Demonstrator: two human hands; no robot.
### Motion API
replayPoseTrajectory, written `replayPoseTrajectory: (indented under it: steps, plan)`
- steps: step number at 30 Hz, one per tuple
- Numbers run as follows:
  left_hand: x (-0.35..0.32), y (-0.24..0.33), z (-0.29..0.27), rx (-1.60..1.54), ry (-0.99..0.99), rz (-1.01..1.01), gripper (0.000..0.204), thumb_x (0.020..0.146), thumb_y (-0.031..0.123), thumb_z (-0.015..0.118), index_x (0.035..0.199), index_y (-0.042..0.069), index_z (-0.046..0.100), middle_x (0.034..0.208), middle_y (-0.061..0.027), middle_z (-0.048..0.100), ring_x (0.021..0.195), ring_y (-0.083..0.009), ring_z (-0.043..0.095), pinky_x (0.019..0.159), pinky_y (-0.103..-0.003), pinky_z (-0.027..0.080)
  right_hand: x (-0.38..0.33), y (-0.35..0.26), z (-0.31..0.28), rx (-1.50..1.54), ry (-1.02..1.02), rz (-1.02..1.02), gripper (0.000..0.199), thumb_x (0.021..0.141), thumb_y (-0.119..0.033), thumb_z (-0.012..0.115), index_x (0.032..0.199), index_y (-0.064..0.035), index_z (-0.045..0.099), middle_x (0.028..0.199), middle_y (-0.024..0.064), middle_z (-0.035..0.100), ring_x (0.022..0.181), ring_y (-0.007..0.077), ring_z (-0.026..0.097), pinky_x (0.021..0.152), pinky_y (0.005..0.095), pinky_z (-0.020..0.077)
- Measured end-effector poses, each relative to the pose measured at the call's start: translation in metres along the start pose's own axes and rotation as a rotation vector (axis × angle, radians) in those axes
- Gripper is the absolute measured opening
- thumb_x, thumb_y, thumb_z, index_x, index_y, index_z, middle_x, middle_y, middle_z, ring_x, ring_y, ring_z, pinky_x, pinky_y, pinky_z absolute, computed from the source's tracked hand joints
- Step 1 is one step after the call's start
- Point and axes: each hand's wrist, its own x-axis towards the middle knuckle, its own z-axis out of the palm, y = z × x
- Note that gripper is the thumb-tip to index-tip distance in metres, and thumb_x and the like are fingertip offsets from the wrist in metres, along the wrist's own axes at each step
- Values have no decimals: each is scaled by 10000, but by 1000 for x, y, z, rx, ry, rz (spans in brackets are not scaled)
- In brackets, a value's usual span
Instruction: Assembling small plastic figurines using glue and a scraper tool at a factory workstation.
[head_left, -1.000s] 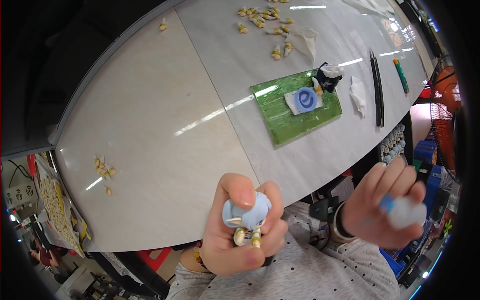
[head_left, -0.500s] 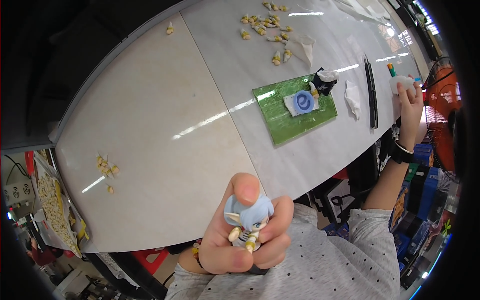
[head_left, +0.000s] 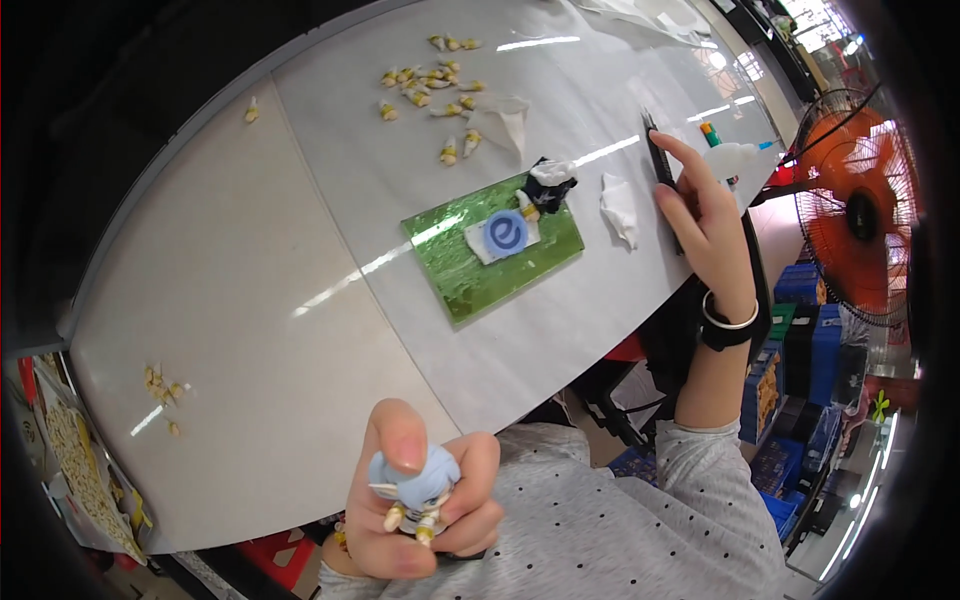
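My left hand (head_left: 425, 500) is closed around a small figurine (head_left: 418, 480) with pale blue hair and a pointed ear, low in front of my shirt. The thumb presses on the top of its head. On the right part of the table my right hand (head_left: 705, 225) reaches over slim black pen-like tools (head_left: 657, 160). Its index finger and thumb are apart, close to the tools; I cannot tell whether they touch. A green glass-like slab (head_left: 450, 280) lies left of it, bearing a round blue piece (head_left: 506, 233) on a white pad (head_left: 480, 243).
Several small doll parts (head_left: 425, 85) with yellow bands lie at the back, beside thin white tissue (head_left: 500, 125). More parts (head_left: 160, 385) sit at left. A crumpled white tissue (head_left: 619, 210) is right of the slab. An orange fan (head_left: 850, 215) stands at far right.
My right hand has let go of the white item by the orange-green stick and come left to the black tools. The view has shifted right; my left hand still holds the figurine.
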Motion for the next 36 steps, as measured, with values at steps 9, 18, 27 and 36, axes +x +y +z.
replayPoseTrajectory:
  steps: [9, 18, 27, 36]
  plan:
    - [5, -8, -6, 279, -101, 141, 538, 683, -129, 546, 1067, 154, 296, 865, -106, 370, 555, -60, 354, 499, -205, 298, -48, -23, -2, 1669, -211, -541, 584, 674, -377, 697, 1044, -128, 319, 642, -31, 570, 640, 108, 558, 674, 316, 424]
    - [4, -9, -9, 751, -52, 226, 490, 701, -76, 581, 1059, 92, 292, 838, -64, 382, 627, -61, 377, 541, -201, 310, -59, -83, 49, 1673, -197, -502, 447, 747, -399, 604, 875, 27, 562, 621, 105, 507, 500, 172, 506, 419, 236, 417]
    - [5, -7, -8, 826, -54, 170, 474, 711, -62, 586, 1070, 66, 305, 815, -27, 381, 579, -40, 343, 537, -185, 270, -72, -90, 45, 1484, -314, -273, 124, 684, -48, 642, 718, 44, 567, 546, 108, 551, 430, 177, 497, 391, 258, 388]
    - [5, -6, -1, 760, 47, 7, 468, 722, -32, 590, 1083, 62, 307, 838, 1, 380, 573, -11, 339, 539, -166, 283, -69, -96, 40, 1394, -433, -156, 120, 633, 55, 608, 572, 26, 510, 526, 109, 546, 410, 181, 491, 383, 260, 388]
